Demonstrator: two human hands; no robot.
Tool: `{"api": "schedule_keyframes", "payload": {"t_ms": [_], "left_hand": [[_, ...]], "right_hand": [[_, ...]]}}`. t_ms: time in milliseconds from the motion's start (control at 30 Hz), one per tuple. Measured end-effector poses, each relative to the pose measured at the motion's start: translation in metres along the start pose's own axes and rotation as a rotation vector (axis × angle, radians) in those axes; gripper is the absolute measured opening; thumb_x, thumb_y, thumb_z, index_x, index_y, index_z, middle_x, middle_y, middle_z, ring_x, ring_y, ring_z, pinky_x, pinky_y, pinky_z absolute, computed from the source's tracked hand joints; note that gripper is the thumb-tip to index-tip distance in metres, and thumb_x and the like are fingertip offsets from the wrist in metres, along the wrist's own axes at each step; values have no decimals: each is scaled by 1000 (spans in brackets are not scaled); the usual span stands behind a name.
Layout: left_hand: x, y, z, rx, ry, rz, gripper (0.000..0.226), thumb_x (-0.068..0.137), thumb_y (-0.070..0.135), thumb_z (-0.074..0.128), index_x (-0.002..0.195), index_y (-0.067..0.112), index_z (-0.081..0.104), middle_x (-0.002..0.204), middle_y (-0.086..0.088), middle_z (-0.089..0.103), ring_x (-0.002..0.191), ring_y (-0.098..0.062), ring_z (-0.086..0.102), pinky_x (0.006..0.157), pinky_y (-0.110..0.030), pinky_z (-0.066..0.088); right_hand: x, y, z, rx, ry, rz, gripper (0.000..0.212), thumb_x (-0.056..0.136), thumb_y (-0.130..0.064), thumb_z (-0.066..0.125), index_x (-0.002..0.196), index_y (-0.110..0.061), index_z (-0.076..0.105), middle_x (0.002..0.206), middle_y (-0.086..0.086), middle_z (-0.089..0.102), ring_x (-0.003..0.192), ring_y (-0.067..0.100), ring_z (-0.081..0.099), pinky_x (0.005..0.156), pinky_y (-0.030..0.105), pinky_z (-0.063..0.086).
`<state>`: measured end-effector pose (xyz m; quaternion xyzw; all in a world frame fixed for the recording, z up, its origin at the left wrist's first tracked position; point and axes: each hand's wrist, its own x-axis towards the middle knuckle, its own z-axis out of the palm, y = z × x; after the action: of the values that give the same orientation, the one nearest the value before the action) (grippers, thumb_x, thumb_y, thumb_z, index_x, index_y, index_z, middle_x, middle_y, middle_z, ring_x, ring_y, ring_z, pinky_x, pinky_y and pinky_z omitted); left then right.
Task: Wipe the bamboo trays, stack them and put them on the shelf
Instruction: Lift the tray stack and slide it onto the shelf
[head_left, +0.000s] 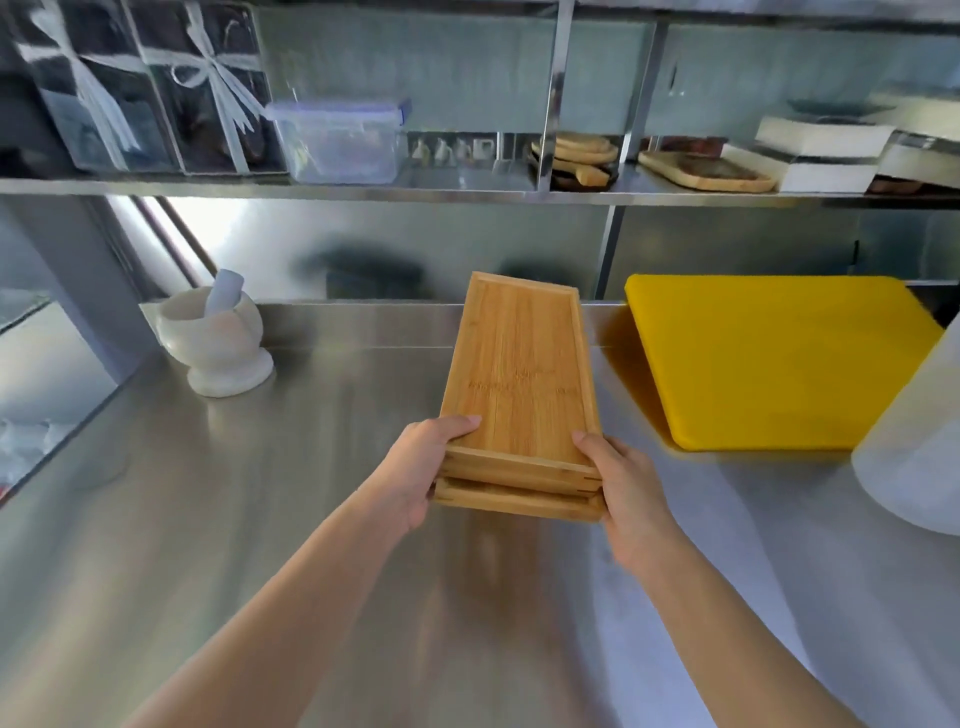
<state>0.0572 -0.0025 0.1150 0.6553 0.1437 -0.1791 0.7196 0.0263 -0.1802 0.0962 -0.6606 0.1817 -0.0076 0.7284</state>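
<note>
A stack of rectangular bamboo trays (519, 364) is held above the steel counter (311, 519), long side pointing away from me, far end tilted up toward the wall. My left hand (415, 467) grips the near left corner, thumb on the top tray. My right hand (623, 483) grips the near right corner the same way. At least two trays show at the near edge, one on the other. The steel shelf (467, 188) runs across the wall above.
A white mortar with pestle (218, 338) stands at the back left. A yellow cutting board (779, 358) lies at the right, a white container (914, 457) beside it. On the shelf sit a clear plastic box (337, 140), wooden boards (706, 171) and white boxes (826, 150).
</note>
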Motion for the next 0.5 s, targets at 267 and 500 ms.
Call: {"api": "schedule_keyframes", "payload": {"t_ms": [267, 500], "left_hand": [[47, 82, 7, 16, 100, 188, 62, 62, 41, 69, 118, 20, 54, 112, -9, 66, 101, -31, 63, 90, -50, 53], [99, 141, 6, -19, 114, 311, 37, 85, 28, 57, 121, 36, 51, 116, 0, 63, 105, -28, 59, 95, -51, 50]], "right_hand": [[72, -78, 23, 21, -118, -94, 9, 88, -32, 54, 83, -26, 50, 95, 2, 58, 91, 20, 57, 92, 41, 48], [137, -126, 53, 57, -128, -133, 11, 89, -27, 55, 81, -24, 48, 90, 1, 55, 84, 18, 53, 87, 38, 45]]}}
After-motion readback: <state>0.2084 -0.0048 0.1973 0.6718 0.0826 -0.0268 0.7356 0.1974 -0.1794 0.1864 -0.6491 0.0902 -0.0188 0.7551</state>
